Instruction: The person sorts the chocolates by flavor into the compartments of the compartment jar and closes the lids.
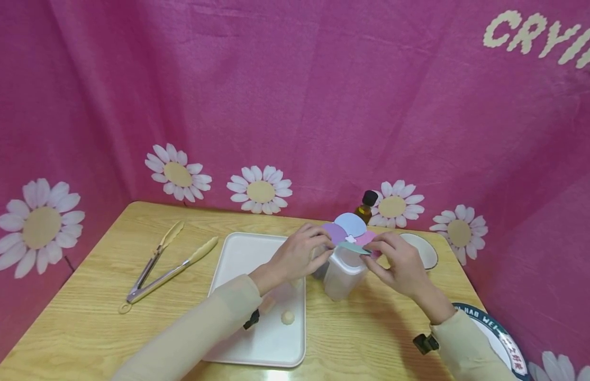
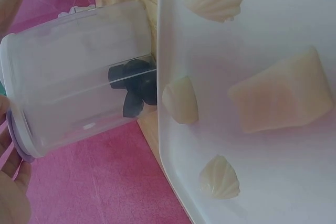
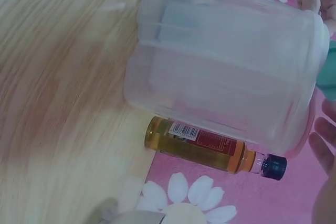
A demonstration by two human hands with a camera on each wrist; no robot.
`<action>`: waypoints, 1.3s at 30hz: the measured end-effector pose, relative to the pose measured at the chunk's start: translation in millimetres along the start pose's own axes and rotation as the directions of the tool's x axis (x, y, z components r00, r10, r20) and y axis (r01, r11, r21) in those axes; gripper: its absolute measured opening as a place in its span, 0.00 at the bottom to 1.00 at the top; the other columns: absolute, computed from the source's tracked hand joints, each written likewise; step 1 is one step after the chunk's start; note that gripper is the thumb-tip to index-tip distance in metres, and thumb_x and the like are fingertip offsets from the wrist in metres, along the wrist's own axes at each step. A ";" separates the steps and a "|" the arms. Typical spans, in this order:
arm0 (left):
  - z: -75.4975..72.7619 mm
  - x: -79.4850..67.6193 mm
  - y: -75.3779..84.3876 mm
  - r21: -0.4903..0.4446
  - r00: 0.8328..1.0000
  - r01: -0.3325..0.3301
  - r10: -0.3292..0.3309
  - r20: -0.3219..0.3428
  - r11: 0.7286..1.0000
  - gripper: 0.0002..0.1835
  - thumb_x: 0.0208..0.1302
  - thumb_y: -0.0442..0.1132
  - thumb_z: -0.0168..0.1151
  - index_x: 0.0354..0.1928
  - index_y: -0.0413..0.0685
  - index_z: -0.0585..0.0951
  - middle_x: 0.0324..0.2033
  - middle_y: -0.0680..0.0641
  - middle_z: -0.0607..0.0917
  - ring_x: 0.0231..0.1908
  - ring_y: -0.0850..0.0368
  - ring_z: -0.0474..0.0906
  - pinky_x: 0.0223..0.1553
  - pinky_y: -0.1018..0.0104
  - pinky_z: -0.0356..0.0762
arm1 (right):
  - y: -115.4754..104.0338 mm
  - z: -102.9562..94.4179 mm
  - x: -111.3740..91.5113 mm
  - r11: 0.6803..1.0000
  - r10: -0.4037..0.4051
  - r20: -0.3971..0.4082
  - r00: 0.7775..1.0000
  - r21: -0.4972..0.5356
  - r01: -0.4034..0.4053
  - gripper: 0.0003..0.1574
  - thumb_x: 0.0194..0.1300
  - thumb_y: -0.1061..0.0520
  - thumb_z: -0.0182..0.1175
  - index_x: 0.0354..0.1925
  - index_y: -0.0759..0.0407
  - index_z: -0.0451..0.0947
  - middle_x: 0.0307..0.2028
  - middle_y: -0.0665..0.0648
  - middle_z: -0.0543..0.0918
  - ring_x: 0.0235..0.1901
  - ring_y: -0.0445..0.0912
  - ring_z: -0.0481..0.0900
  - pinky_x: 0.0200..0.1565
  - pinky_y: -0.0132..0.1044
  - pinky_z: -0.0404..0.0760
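Translucent container (image 1: 343,280), on counter (image 1: 380,330) beside white tray (image 1: 242,256); green flap (image 1: 353,247) in pinched grip of right hand (image 1: 403,266); left hand (image 1: 297,255) half curled by purple flap (image 1: 334,233), hold unclear.

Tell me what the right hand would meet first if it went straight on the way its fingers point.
The right hand would first meet the green lid, whose edge appears to sit between its thumb and fingers. Past that, probably the left hand, though depth is unclear.
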State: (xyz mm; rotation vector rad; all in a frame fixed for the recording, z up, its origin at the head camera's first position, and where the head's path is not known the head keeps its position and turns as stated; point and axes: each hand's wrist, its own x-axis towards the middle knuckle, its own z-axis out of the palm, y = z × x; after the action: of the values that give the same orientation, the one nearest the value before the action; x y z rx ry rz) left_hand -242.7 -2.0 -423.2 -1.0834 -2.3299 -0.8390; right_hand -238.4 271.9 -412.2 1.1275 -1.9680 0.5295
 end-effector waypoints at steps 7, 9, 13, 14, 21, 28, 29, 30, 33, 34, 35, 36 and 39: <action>0.5 0.1 0.8 -0.008 1.000 -0.010 0.010 -0.010 1.000 0.05 0.69 0.39 0.71 0.43 0.49 0.90 0.45 0.51 0.89 0.52 0.52 0.81 0.57 0.61 0.82 | 3.2 -1.9 0.5 0.989 0.104 -0.026 0.994 0.112 -0.100 0.27 0.78 0.40 0.60 0.38 0.63 0.85 0.32 0.56 0.86 0.29 0.46 0.77 0.33 0.29 0.73; 0.7 0.3 1.0 -0.006 1.000 -0.014 0.014 -0.013 1.000 0.05 0.69 0.39 0.71 0.43 0.49 0.90 0.45 0.51 0.89 0.52 0.52 0.81 0.57 0.61 0.82 | 3.0 -3.1 2.2 0.980 0.140 -0.013 0.990 0.146 -0.136 0.21 0.76 0.45 0.64 0.39 0.63 0.85 0.32 0.56 0.86 0.29 0.47 0.76 0.33 0.28 0.72; 1.1 0.9 1.1 -0.002 1.000 -0.014 0.014 -0.012 1.000 0.04 0.69 0.39 0.71 0.43 0.50 0.90 0.45 0.51 0.89 0.52 0.52 0.81 0.57 0.61 0.82 | 1.9 -5.9 5.5 0.953 0.225 0.023 0.974 0.202 -0.225 0.08 0.61 0.66 0.74 0.40 0.63 0.86 0.32 0.56 0.87 0.29 0.44 0.76 0.33 0.29 0.75; 0.9 1.2 1.2 -0.002 1.000 -0.012 0.012 -0.006 1.000 0.05 0.69 0.39 0.71 0.43 0.50 0.90 0.45 0.51 0.89 0.52 0.52 0.81 0.58 0.61 0.82 | 1.5 -6.6 6.0 0.944 0.251 0.036 0.967 0.213 -0.252 0.13 0.56 0.70 0.75 0.40 0.62 0.86 0.32 0.56 0.87 0.29 0.43 0.77 0.33 0.29 0.76; -10.5 1.4 3.7 -0.028 0.997 0.016 -0.014 0.075 0.999 0.09 0.71 0.42 0.69 0.48 0.49 0.89 0.50 0.49 0.88 0.56 0.52 0.82 0.60 0.59 0.82 | -0.5 -9.8 8.4 0.905 0.347 0.089 0.934 0.230 -0.358 0.20 0.52 0.76 0.75 0.40 0.58 0.87 0.32 0.52 0.87 0.33 0.31 0.77 0.33 0.28 0.79; -38.9 -17.8 -3.8 -0.038 0.992 0.107 -0.104 0.070 0.994 0.14 0.70 0.44 0.71 0.55 0.50 0.87 0.54 0.50 0.86 0.60 0.53 0.82 0.63 0.57 0.81 | -2.8 -8.4 10.7 0.904 0.359 0.062 0.931 0.225 -0.364 0.20 0.51 0.76 0.75 0.41 0.59 0.88 0.31 0.54 0.88 0.32 0.31 0.78 0.35 0.26 0.80; -44.7 -22.3 -5.8 -0.030 0.991 0.118 -0.116 0.064 0.993 0.14 0.69 0.44 0.71 0.55 0.50 0.87 0.53 0.50 0.86 0.59 0.53 0.82 0.63 0.56 0.81 | -3.1 -7.9 10.5 0.903 0.364 0.059 0.930 0.224 -0.368 0.20 0.51 0.76 0.75 0.41 0.59 0.88 0.31 0.54 0.88 0.32 0.31 0.78 0.35 0.25 0.80; -51.3 -27.3 -8.1 -0.023 0.990 0.128 -0.126 0.060 0.992 0.15 0.69 0.44 0.71 0.55 0.50 0.87 0.54 0.49 0.86 0.59 0.52 0.82 0.63 0.56 0.82 | -3.5 -7.8 10.6 0.900 0.369 0.060 0.927 0.224 -0.373 0.20 0.51 0.75 0.75 0.41 0.59 0.88 0.31 0.54 0.88 0.33 0.31 0.79 0.35 0.25 0.80; -69.3 -44.1 -17.2 0.008 0.988 0.149 -0.149 0.035 0.989 0.16 0.69 0.43 0.72 0.55 0.48 0.86 0.53 0.49 0.86 0.59 0.51 0.82 0.60 0.53 0.82 | -3.8 -7.2 10.3 0.897 0.375 0.061 0.925 0.228 -0.378 0.21 0.52 0.75 0.75 0.42 0.58 0.88 0.31 0.54 0.88 0.33 0.31 0.79 0.35 0.26 0.81; -75.4 -50.2 -20.1 0.021 0.986 0.163 -0.163 0.030 0.986 0.16 0.68 0.43 0.72 0.55 0.48 0.86 0.53 0.48 0.87 0.59 0.50 0.82 0.60 0.52 0.83 | -3.6 -7.0 10.0 0.897 0.376 0.061 0.925 0.229 -0.379 0.21 0.52 0.75 0.75 0.42 0.58 0.88 0.31 0.54 0.88 0.33 0.31 0.79 0.35 0.26 0.81; -81.2 -56.4 -23.2 0.033 0.984 0.177 -0.178 0.024 0.984 0.16 0.68 0.43 0.72 0.55 0.47 0.86 0.53 0.48 0.87 0.58 0.50 0.82 0.59 0.51 0.83 | -3.4 -6.7 9.7 0.896 0.377 0.063 0.924 0.230 -0.381 0.20 0.52 0.75 0.75 0.42 0.58 0.88 0.31 0.54 0.88 0.33 0.31 0.79 0.35 0.26 0.81; -86.8 -62.7 -26.7 0.048 0.981 0.191 -0.192 0.017 0.980 0.17 0.68 0.43 0.72 0.55 0.46 0.86 0.52 0.47 0.87 0.58 0.49 0.82 0.59 0.51 0.84 | -3.2 -6.6 9.4 0.896 0.376 0.063 0.925 0.232 -0.380 0.21 0.53 0.75 0.75 0.43 0.58 0.88 0.32 0.54 0.88 0.33 0.31 0.79 0.35 0.27 0.81; -102.3 -80.3 -36.3 0.094 0.967 0.254 -0.256 0.005 0.963 0.19 0.67 0.43 0.73 0.56 0.46 0.86 0.52 0.46 0.87 0.57 0.48 0.83 0.58 0.48 0.84 | -2.2 -5.7 8.4 0.898 0.373 0.055 0.926 0.230 -0.375 0.21 0.51 0.75 0.75 0.42 0.58 0.88 0.31 0.54 0.88 0.33 0.31 0.79 0.35 0.26 0.81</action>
State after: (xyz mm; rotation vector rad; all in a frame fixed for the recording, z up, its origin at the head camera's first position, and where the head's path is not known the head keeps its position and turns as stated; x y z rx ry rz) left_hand -210.1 -132.4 -410.1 -0.7654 -2.5322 -0.8042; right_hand -236.6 270.2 -402.1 0.8868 -2.1860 0.9862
